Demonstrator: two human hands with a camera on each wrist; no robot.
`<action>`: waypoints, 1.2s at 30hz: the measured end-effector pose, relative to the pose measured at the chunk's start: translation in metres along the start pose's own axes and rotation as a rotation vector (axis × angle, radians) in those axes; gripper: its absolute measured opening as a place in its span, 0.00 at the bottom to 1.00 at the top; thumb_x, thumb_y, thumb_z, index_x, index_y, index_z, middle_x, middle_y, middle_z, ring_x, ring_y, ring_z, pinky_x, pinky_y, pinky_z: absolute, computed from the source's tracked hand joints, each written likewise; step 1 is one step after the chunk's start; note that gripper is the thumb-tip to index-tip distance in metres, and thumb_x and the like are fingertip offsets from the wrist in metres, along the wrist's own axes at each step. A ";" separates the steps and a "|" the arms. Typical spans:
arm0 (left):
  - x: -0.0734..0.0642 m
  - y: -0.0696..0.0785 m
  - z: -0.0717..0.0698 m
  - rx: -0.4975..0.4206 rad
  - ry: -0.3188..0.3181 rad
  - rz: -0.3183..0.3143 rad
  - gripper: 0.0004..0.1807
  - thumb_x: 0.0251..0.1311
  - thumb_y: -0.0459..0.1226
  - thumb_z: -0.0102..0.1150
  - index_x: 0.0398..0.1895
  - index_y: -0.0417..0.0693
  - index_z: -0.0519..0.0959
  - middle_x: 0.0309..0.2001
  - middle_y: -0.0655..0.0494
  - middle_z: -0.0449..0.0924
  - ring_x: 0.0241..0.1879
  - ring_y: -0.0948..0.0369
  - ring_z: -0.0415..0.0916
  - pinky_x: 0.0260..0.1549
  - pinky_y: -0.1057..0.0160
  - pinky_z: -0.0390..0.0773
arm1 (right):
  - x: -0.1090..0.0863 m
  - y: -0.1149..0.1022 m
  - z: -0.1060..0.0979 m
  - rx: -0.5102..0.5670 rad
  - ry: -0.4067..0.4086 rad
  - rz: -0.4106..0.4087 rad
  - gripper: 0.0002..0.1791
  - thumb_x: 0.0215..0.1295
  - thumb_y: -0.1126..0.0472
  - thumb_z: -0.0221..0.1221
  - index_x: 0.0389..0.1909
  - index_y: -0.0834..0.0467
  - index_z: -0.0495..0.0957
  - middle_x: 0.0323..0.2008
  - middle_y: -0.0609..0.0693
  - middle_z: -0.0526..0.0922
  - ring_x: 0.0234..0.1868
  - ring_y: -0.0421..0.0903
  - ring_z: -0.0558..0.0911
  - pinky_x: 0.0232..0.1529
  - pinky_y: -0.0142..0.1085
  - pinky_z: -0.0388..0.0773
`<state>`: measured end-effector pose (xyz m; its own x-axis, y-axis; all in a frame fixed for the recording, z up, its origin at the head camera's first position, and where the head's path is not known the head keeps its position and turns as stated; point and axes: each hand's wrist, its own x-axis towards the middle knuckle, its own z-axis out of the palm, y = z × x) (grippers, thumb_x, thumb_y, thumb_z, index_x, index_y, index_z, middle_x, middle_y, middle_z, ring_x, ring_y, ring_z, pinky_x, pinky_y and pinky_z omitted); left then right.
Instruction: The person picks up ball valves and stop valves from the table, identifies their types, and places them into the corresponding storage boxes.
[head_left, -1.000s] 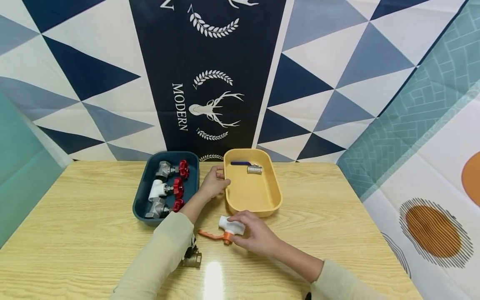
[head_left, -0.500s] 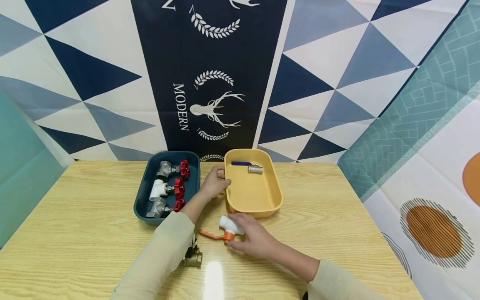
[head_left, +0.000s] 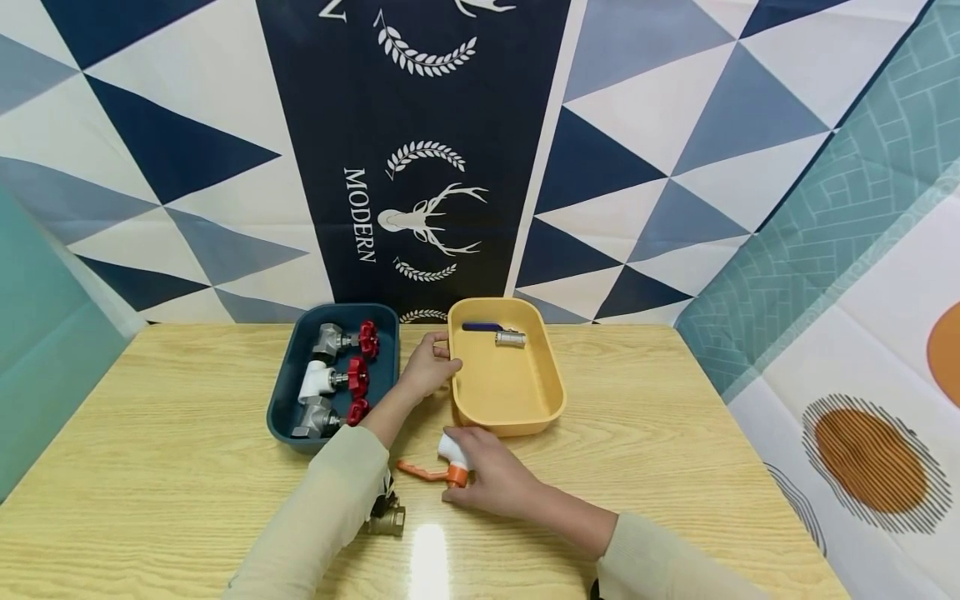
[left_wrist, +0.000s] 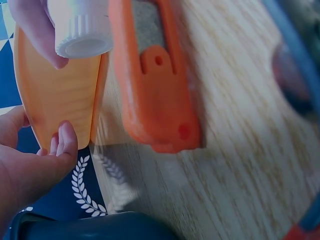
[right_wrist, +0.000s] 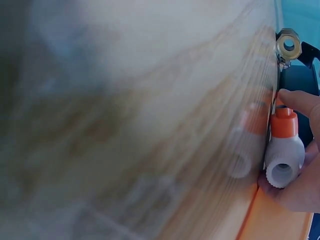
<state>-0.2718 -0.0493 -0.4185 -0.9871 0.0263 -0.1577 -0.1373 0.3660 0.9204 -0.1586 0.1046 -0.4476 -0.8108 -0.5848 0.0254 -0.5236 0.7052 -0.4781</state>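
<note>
R hand (head_left: 495, 473) part-hides wht valve (head_left: 456, 468); L sleeve (head_left: 322, 500) part-hides brass fitting (head_left: 387, 522).

White valve (head_left: 452, 450), orange handle (head_left: 423, 471): at right grip (head_left: 491, 472).
Yellow tray (head_left: 495, 392), plain: at left grip (head_left: 428, 368); within, silver valve (head_left: 511, 338), dark blue lever (head_left: 482, 327).
Dark blue tray (head_left: 387, 358), plain: left of left grip; within, red handwheels (head_left: 357, 377), two silver bodies (head_left: 327, 340), one white body (head_left: 315, 382).
Brass-coloured valve (head_left: 387, 522): left of right grip.
Sleeves (head_left: 315, 500): cream.
Bench (head_left: 637, 400), beneath both grips: pale yellow woodgrain.
Backdrop (head_left: 615, 158), beyond both grips: navy, grey-blue, white triangles; dark navy band (head_left: 450, 108), white deer head (head_left: 401, 219), wreaths (head_left: 426, 154).
</note>
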 end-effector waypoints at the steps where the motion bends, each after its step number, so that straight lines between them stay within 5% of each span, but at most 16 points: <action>1: 0.000 0.000 0.000 0.000 0.001 0.001 0.30 0.57 0.34 0.59 0.64 0.45 0.63 0.48 0.44 0.73 0.39 0.55 0.72 0.32 0.68 0.72 | 0.001 -0.001 0.001 -0.010 -0.003 0.004 0.46 0.49 0.47 0.68 0.68 0.57 0.60 0.61 0.56 0.70 0.60 0.52 0.70 0.57 0.46 0.71; 11: 0.003 -0.002 0.001 -0.004 0.001 0.005 0.31 0.56 0.35 0.59 0.64 0.45 0.63 0.47 0.44 0.73 0.38 0.56 0.72 0.30 0.68 0.72 | 0.004 -0.008 0.003 -0.128 0.011 -0.011 0.47 0.50 0.44 0.66 0.67 0.62 0.60 0.56 0.57 0.73 0.56 0.52 0.72 0.55 0.44 0.72; 21: 0.003 -0.003 0.002 -0.005 -0.001 -0.012 0.31 0.57 0.34 0.59 0.64 0.47 0.62 0.47 0.44 0.73 0.36 0.56 0.71 0.27 0.69 0.71 | 0.006 -0.009 0.002 -0.070 -0.001 0.004 0.43 0.47 0.47 0.69 0.64 0.58 0.65 0.51 0.53 0.74 0.49 0.47 0.72 0.45 0.35 0.74; 36: 0.002 -0.001 0.002 0.004 0.000 -0.021 0.31 0.57 0.35 0.58 0.65 0.47 0.62 0.48 0.45 0.73 0.39 0.56 0.71 0.30 0.69 0.72 | 0.001 -0.011 -0.006 -0.003 -0.043 -0.015 0.42 0.46 0.49 0.69 0.63 0.56 0.66 0.50 0.51 0.73 0.47 0.43 0.71 0.44 0.32 0.72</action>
<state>-0.2737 -0.0476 -0.4208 -0.9840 0.0190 -0.1769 -0.1575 0.3700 0.9156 -0.1556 0.0986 -0.4366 -0.7911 -0.6116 -0.0052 -0.5362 0.6976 -0.4752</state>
